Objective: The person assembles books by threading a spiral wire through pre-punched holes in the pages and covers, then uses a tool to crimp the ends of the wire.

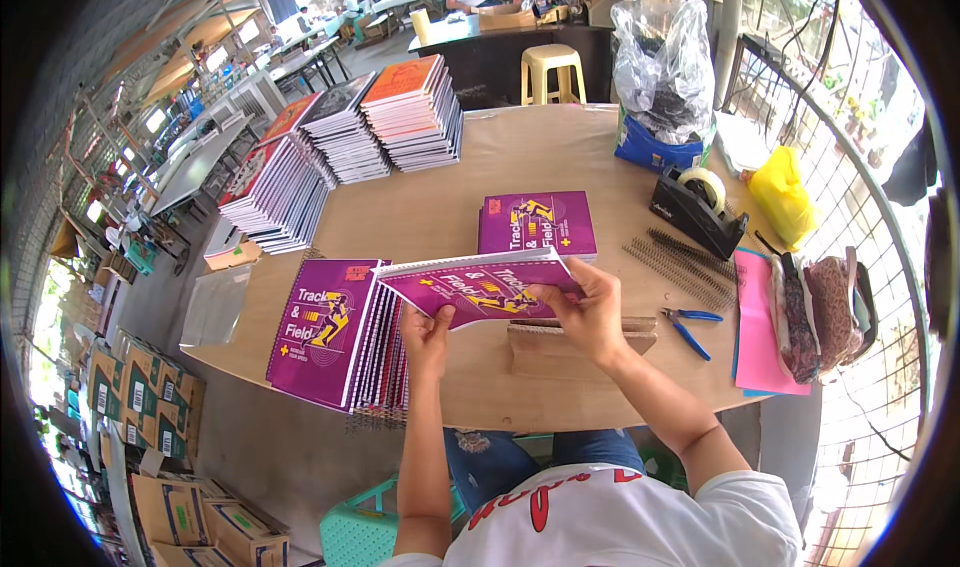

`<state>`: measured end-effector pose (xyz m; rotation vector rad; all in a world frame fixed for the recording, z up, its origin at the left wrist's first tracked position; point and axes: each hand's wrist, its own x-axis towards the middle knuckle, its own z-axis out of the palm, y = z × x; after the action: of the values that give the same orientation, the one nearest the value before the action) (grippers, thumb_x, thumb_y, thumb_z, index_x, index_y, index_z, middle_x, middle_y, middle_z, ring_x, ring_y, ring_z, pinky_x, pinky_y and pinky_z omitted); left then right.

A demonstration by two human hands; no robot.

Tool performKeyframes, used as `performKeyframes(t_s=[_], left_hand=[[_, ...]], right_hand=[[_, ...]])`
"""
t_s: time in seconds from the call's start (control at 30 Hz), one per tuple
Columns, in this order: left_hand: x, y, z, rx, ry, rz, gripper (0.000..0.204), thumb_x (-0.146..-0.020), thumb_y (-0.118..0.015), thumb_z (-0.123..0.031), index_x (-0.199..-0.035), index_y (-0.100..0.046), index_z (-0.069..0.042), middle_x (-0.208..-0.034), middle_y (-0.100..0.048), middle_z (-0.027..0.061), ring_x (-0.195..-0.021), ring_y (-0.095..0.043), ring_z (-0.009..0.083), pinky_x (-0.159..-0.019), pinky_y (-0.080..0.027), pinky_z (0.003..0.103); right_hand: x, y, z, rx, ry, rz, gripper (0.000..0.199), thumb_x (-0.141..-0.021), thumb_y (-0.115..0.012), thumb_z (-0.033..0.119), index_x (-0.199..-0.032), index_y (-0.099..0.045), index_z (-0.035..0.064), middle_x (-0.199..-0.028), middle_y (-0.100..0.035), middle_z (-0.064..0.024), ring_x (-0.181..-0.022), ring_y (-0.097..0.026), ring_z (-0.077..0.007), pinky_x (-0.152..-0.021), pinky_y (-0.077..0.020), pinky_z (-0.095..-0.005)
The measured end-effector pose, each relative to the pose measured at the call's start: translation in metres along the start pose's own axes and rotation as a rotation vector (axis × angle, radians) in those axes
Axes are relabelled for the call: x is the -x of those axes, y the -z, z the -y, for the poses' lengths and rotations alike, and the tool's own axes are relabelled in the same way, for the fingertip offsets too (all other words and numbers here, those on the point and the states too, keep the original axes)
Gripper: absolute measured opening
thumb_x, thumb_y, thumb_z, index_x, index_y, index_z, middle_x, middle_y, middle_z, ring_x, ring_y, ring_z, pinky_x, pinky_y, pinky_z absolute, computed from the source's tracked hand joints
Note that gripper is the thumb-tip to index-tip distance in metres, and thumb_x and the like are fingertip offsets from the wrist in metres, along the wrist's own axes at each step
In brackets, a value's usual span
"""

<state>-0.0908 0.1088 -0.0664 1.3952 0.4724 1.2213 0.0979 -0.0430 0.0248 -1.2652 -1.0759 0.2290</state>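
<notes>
Between both hands I hold a purple-covered book (465,292) sideways and tilted above the table, its long edge facing up and away. My left hand (428,335) pinches its near left corner, thumb on the cover. At the other end my right hand (587,312) is closed on it, with fingers over the cover and edge. Left of it stands a stack of matching spiral-bound books (315,342), coils showing along its right side. More purple books (540,217) lie just beyond the held one. A brown folded board stand (585,352) sits under my right hand.
Blue-handled pliers (692,333), dark wire coils (680,267) and a black tape dispenser (695,210) lie to the right. Beyond them are a yellow plastic bag (785,197), pink paper (757,327) and pouches (835,312). Tall book stacks (415,117) stand far left.
</notes>
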Motion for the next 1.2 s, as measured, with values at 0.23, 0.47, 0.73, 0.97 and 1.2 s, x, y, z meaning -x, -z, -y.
performKeyframes(t_s=[0.23, 0.47, 0.73, 0.97, 1.2], left_hand=[[-0.001, 0.022, 0.007, 0.032, 0.025, 0.048, 0.055, -0.091, -0.077, -0.01, -0.138, -0.049, 0.001, -0.13, -0.065, 0.0088, -0.117, -0.062, 0.0171, -0.102, -0.049, 0.033], [0.001, 0.015, 0.006, 0.062, 0.111, 0.091, 0.053, -0.091, -0.076, -0.008, -0.137, -0.05, 0.0, -0.131, -0.064, 0.0091, -0.12, -0.06, 0.018, -0.103, -0.049, 0.034], [0.06, -0.053, 0.023, -0.231, 0.055, 0.342, 0.088, -0.097, -0.063, -0.052, -0.157, -0.026, 0.0, -0.155, -0.041, 0.0186, -0.143, -0.039, 0.0271, -0.117, -0.031, 0.039], [0.067, -0.081, 0.022, 0.009, 0.046, 0.285, 0.103, -0.094, -0.06, -0.063, -0.162, -0.012, -0.001, -0.164, -0.025, 0.0222, -0.151, -0.027, 0.0291, -0.122, -0.023, 0.044], [0.031, -0.12, -0.008, -0.054, 0.16, -0.148, 0.038, -0.093, -0.07, -0.029, -0.118, -0.062, -0.002, -0.091, -0.059, 0.0046, -0.09, -0.057, 0.0153, -0.089, -0.044, 0.033]], right_hand=[[0.004, -0.011, 0.004, 0.141, 0.069, 0.028, 0.019, -0.083, -0.081, 0.005, -0.097, -0.07, -0.0006, -0.082, -0.069, -0.0144, -0.068, -0.068, -0.0231, -0.059, -0.0534, -0.0321], [0.01, -0.007, -0.006, 0.146, 0.012, 0.008, 0.022, -0.084, -0.081, 0.007, -0.101, -0.07, -0.0006, -0.086, -0.071, -0.0143, -0.071, -0.069, -0.0193, -0.063, -0.0561, -0.0319], [0.068, 0.108, -0.017, 0.522, 0.031, 0.013, 0.036, -0.083, -0.081, 0.016, -0.113, -0.068, 0.0011, -0.117, -0.065, -0.0161, -0.11, -0.057, -0.0376, -0.096, -0.0461, -0.0442], [0.137, 0.106, -0.094, 0.065, -0.392, -0.038, 0.08, -0.105, -0.047, 0.048, -0.162, -0.014, 0.0028, -0.165, -0.026, -0.0183, -0.154, -0.021, -0.0291, -0.124, -0.0163, -0.0395], [0.078, 0.068, -0.059, -0.218, -0.488, -0.29, 0.074, -0.099, -0.045, 0.063, -0.106, -0.074, -0.0044, -0.096, -0.073, -0.0148, -0.094, -0.065, -0.0201, -0.089, -0.0476, -0.0354]])
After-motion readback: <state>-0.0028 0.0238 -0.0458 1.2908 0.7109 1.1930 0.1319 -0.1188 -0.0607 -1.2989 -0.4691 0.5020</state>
